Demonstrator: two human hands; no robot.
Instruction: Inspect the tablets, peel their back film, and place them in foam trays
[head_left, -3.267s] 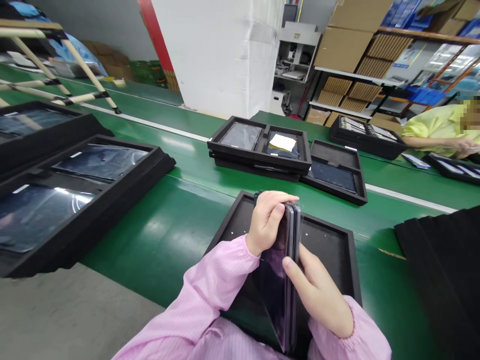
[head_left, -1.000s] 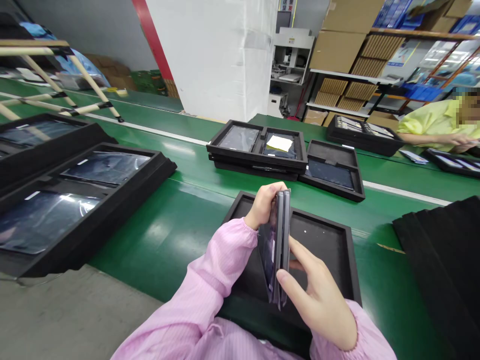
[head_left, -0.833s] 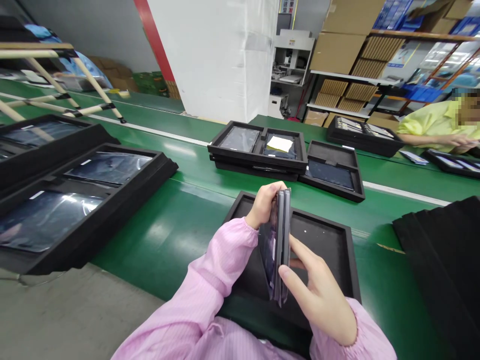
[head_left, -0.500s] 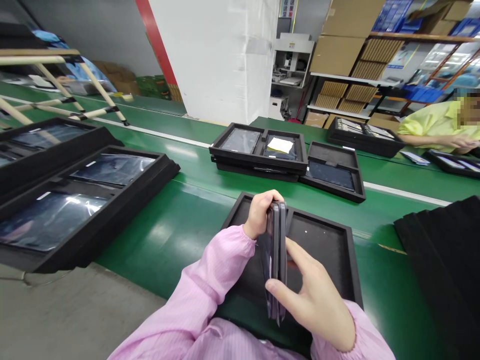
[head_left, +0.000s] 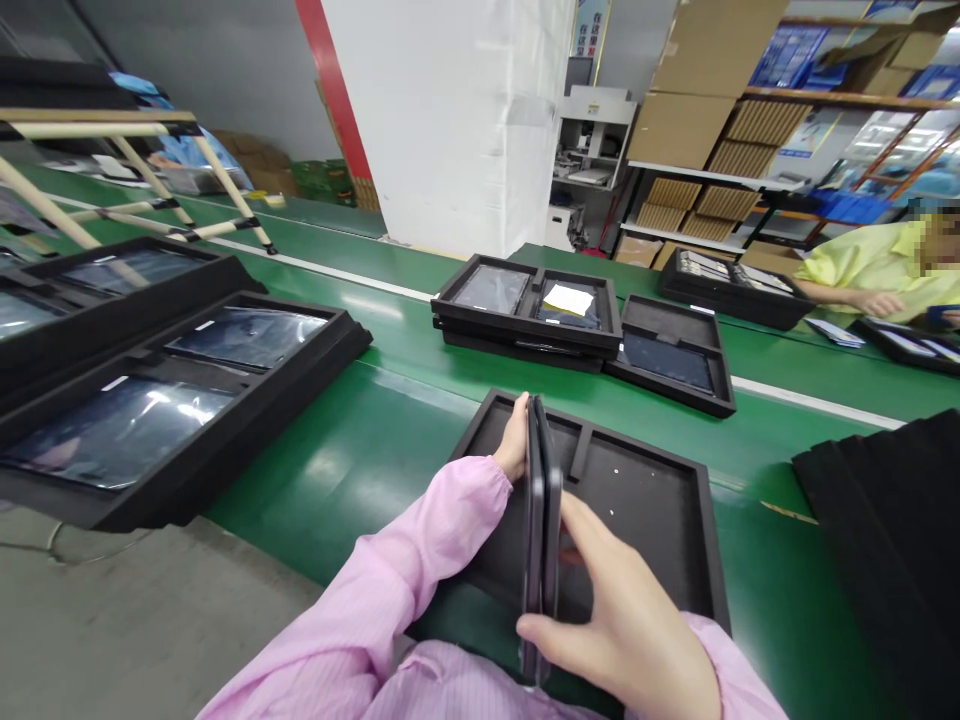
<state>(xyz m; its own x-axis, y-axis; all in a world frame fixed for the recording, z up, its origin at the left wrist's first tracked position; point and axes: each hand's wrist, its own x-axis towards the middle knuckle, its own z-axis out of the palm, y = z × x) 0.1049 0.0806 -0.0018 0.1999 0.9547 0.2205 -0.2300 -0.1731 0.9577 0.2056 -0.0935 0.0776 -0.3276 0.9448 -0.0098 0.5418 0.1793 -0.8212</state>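
Observation:
Two slim dark tablets (head_left: 534, 540) stand on edge, face to face, with a narrow gap between them toward the upper end. My left hand (head_left: 514, 440) is closed on their left side near the far end, its fingers partly hidden behind them. From the right, my right hand (head_left: 634, 620) grips the pair, thumb across the near edges and fingers against the right face. Below them lies a black foam tray (head_left: 645, 500) with a divider and a few small white specks on its floor.
Stacked trays holding film-covered tablets (head_left: 255, 335) stand at left. Ahead are another tray stack (head_left: 525, 345) and a tray with one tablet (head_left: 667, 360). Black trays (head_left: 892, 520) are piled at right. A person in yellow (head_left: 862, 265) works across the green bench (head_left: 330, 450).
My left hand has slid from over the tablets' top edges to their left side. The pair has turned slightly, and a gap shows between them. My right hand has moved a little left with them.

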